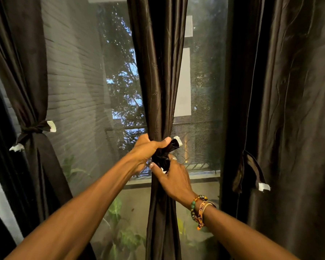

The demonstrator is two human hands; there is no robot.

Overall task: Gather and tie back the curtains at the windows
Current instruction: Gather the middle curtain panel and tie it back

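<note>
The middle curtain (158, 81) hangs at the centre of the view, bunched into a narrow column. Both hands meet on it just below centre. The left hand (145, 152) is clenched round the bunch, its thumb pressed over the top of the black tie band (162, 159). The right hand (176, 177), at about 5 o'clock from the knot, has its fingers (175, 163) grasping the band's lower tail. One white-tipped end sticks out toward 2 o'clock.

The hands hide most of the knot, so I cannot tell how far it is drawn, but it looks loose rather than cinched. The main risk is slippage. The cloth is glossy and likely slick, so if the left hand eases off before the knot bites, the folds could fan out again and the band could slide down the column. The tail in the right hand looks short and may slip out of the pinch under a firm pull, undoing the wrap. A hard downward tug could also strain the curtain's hanging, which is out of view at 12 o'clock. The window screen (79, 91) lies close behind, and knuckles could push into it.

At 9 o'clock the left curtain (26, 72) is already tied. At 3 o'clock the right curtain (289, 91) hangs loose, its band (251, 171) dangling.
</note>
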